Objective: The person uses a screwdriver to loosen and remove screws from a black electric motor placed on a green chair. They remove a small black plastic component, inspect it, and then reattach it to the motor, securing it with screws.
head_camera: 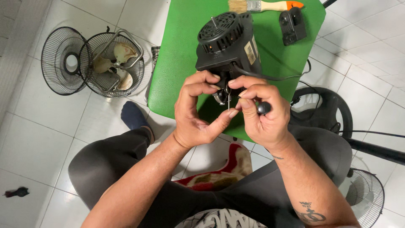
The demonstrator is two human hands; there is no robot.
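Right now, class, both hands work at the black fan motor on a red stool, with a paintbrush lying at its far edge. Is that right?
Not quite: the stool is green, not red, as the head view shows. The rest holds: the left hand and right hand work at the black fan motor, and the paintbrush lies at the far edge.

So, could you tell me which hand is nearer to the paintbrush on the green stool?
Right. The right hand sits below the paintbrush, on its side of the fan motor; the left hand is farther left.
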